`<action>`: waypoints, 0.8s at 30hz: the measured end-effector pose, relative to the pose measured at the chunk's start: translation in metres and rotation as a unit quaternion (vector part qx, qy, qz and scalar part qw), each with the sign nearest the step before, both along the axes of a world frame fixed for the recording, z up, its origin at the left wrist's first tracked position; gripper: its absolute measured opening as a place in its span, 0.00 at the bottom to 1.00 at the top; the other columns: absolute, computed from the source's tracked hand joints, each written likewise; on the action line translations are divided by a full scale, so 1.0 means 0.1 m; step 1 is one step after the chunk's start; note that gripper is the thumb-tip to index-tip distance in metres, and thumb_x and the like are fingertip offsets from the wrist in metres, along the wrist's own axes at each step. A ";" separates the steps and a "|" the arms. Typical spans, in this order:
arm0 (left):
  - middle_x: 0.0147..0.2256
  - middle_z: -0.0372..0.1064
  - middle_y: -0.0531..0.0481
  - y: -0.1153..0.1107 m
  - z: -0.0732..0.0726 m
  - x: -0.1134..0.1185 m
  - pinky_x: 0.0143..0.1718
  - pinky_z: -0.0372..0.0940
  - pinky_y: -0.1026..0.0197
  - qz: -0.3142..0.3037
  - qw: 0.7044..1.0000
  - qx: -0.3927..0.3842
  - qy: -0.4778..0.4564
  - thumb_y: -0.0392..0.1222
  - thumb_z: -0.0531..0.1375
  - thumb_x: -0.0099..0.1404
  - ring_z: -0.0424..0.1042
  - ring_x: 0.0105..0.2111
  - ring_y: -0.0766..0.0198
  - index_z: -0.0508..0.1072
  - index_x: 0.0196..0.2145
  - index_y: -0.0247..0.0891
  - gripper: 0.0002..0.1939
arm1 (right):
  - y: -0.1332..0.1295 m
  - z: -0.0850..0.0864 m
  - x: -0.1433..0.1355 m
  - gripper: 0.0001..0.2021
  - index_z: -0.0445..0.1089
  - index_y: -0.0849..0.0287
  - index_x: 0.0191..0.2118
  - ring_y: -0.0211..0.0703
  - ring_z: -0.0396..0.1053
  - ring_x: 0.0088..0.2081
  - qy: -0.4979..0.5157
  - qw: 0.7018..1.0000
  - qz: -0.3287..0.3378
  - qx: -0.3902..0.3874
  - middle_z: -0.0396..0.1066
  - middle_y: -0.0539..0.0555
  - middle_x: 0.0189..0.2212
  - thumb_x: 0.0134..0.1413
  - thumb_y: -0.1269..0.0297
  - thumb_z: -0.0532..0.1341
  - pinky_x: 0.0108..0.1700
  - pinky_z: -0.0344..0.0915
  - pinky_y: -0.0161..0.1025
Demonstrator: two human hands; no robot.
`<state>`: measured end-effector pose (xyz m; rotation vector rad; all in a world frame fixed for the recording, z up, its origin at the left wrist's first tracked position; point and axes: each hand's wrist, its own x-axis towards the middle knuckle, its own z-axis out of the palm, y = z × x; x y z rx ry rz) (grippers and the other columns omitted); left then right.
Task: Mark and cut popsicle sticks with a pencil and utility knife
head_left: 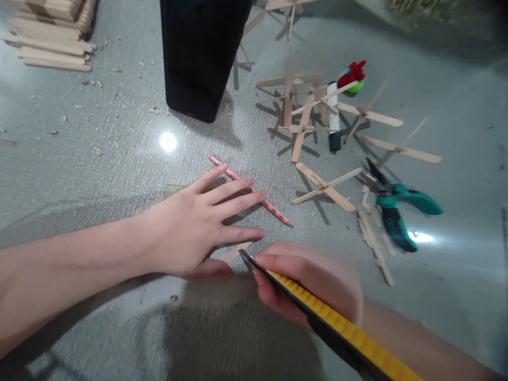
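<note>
My left hand (pixel 198 219) lies spread on the grey tabletop, fingers stretched out. Its fingertips reach over a pink patterned pencil (pixel 273 210). A short flat piece of craft stick (pixel 235 253) shows between the thumb and forefinger; part of it is hidden. Coming from the lower right, my right hand (pixel 305 280) is closed around a yellow and black utility knife (pixel 345 325), its dark tip at the piece of stick. The right hand is slightly blurred.
Several crossed craft-stick pieces (pixel 323 186) stand at the right, beside a white marker (pixel 334 116). Teal-handled pliers (pixel 397 203) lie near loose sticks (pixel 375 246). A black phone (pixel 202 58) is at the top, with stacked craft sticks (pixel 53 45) at upper left and wood shavings around.
</note>
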<state>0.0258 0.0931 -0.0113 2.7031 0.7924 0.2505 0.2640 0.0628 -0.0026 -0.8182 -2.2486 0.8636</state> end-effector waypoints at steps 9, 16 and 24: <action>0.71 0.53 0.46 0.00 -0.02 0.01 0.70 0.43 0.32 -0.006 1.000 0.002 -0.003 0.63 0.59 0.66 0.52 0.71 0.43 0.67 0.64 0.52 0.32 | -0.06 -0.04 0.01 0.14 0.65 0.52 0.39 0.36 0.72 0.24 0.004 0.999 0.027 -0.034 0.72 0.43 0.23 0.56 0.81 0.58 0.29 0.73 0.33; 0.70 0.54 0.47 0.01 -0.02 0.02 0.71 0.44 0.32 -0.003 1.000 0.009 -0.012 0.63 0.63 0.63 0.53 0.70 0.42 0.68 0.64 0.51 0.34 | -0.03 -0.02 -0.01 0.18 0.67 0.54 0.46 0.37 0.74 0.24 0.024 0.999 0.025 -0.019 0.73 0.45 0.26 0.54 0.82 0.58 0.30 0.74 0.34; 0.71 0.52 0.45 0.00 -0.04 0.01 0.72 0.41 0.33 -0.009 1.000 0.009 -0.009 0.64 0.65 0.60 0.51 0.71 0.42 0.67 0.64 0.51 0.38 | -0.03 -0.01 -0.02 0.17 0.66 0.55 0.47 0.39 0.74 0.25 -0.003 0.999 0.042 -0.001 0.70 0.43 0.21 0.57 0.82 0.57 0.30 0.74 0.34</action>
